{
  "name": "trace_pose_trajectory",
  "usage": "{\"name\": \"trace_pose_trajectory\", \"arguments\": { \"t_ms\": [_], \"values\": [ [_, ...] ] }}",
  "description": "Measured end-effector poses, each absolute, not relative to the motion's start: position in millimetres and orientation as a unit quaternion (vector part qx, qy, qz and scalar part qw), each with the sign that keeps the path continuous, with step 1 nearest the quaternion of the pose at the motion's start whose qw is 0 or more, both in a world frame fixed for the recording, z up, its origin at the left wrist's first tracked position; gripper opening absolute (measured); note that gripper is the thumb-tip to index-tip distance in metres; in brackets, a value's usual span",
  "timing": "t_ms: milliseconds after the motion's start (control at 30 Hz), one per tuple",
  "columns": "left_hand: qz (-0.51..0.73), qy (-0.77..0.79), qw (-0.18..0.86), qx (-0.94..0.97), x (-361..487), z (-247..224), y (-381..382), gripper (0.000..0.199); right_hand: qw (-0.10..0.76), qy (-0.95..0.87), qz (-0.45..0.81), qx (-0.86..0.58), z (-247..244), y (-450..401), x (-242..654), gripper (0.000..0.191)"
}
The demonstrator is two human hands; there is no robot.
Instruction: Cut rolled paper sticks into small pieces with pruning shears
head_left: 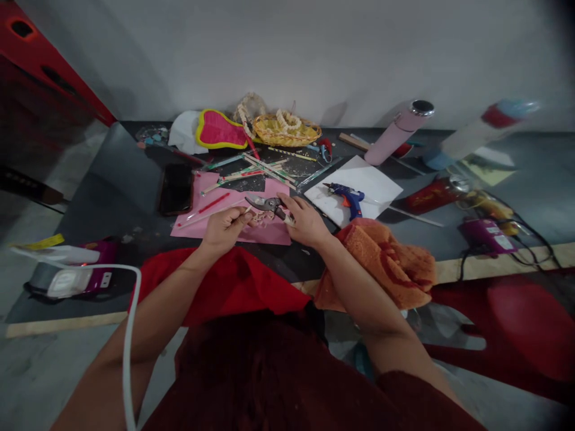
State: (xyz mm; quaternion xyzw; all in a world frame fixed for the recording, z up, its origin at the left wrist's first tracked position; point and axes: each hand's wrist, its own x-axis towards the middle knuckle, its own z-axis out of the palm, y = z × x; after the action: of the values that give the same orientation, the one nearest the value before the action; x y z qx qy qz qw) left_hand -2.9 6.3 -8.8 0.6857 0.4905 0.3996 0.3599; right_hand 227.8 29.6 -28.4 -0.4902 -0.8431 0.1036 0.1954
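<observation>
My right hand (309,222) is closed around the handles of a pair of pruning shears (268,204), whose blades point left. Just below those blades, my left hand (224,228) pinches a small pale stick (248,210), mostly hidden by the fingers. Both hands are over a pink sheet of paper (274,235), with small pale cut pieces (263,219) lying between them. Beyond the hands, several wrapped chopsticks (251,173) lie crossed in a loose pile. A red pen-like stick (214,203) rests on the paper to the left.
A phone (176,189) lies left of the paper. To the right are a blue glue gun (353,199) on white paper, an orange towel (389,263) and a pink flask (399,133). At the back, a yellow woven basket (269,133) stands near the wall. A white cable (130,335) crosses my left arm.
</observation>
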Motion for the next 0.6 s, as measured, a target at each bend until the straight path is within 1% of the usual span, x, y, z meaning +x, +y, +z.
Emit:
{"name": "trace_pose_trajectory", "arguments": {
  "t_ms": [267, 600],
  "values": [
    [0.375, 0.490, 0.404, 0.675, -3.7, -6.1, 7.2, 0.030, 0.183, -0.851, 0.105, -0.480, -27.6, 30.8, 233.6, 0.069],
    [0.375, 0.490, 0.369, 0.695, -5.3, -4.4, 6.5, 0.032, 0.193, -0.838, 0.094, -0.502, -23.9, 23.7, 226.0, 0.060]
  ]
}}
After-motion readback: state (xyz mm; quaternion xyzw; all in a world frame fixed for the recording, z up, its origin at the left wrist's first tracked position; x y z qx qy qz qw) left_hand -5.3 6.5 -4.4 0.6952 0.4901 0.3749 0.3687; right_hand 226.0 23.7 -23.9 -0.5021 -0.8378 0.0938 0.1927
